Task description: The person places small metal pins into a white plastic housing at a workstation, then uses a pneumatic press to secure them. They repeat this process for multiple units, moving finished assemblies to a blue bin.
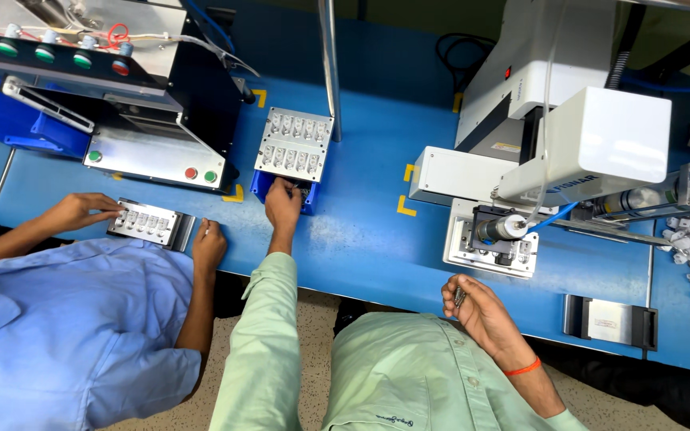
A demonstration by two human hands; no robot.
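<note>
Two hands worked apart: the left hand reached into a small blue bin below the grey slotted tray, its grip hidden; the right hand pinched what seemed small metal parts, not yet loaded.

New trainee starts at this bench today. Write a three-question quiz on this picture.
1. True or false: the left hand reaches into the small blue bin below the grey slotted tray.
2. What does the right hand pinch? A) small metal parts B) a cable C) a screwdriver
3. Whose hands rest on the other slotted tray?

Key:
1. True
2. A
3. The co-worker in the blue shirt
</note>
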